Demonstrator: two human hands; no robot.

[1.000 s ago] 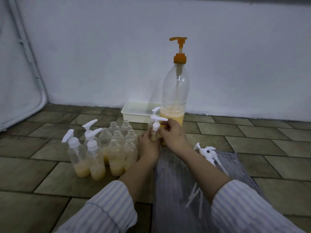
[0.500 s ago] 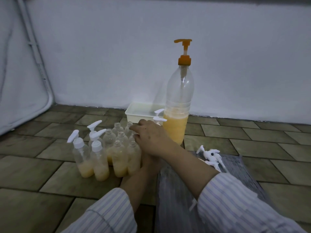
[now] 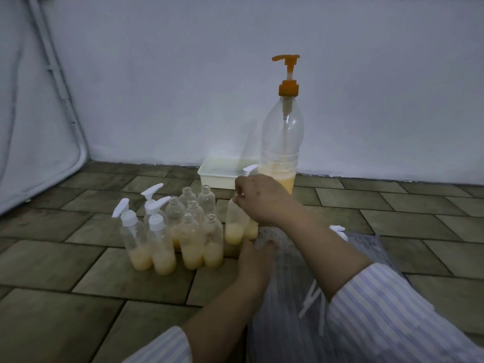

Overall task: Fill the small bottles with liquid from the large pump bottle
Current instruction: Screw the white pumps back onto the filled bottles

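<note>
While the left hand (image 3: 258,254) is laid flat on the mat (image 3: 288,271), fingers relaxed, a capped small bottle (image 3: 234,224) is pinched at its top by the right hand (image 3: 262,200), likely being set down just before the large pump bottle (image 3: 282,142).

I log a tall clear glossy plastic pump bottle (image 3: 281,142) with a smooth orange plastic pump head (image 3: 287,74); small clear plastic bottles (image 3: 192,231), some with matt white plastic pump caps (image 3: 156,218); a shallow white plastic tray (image 3: 222,176), smooth; matt, rough brownish floor tiles (image 3: 78,258); grey woven cloth (image 3: 282,297); striped cloth sleeves (image 3: 392,315).
</note>
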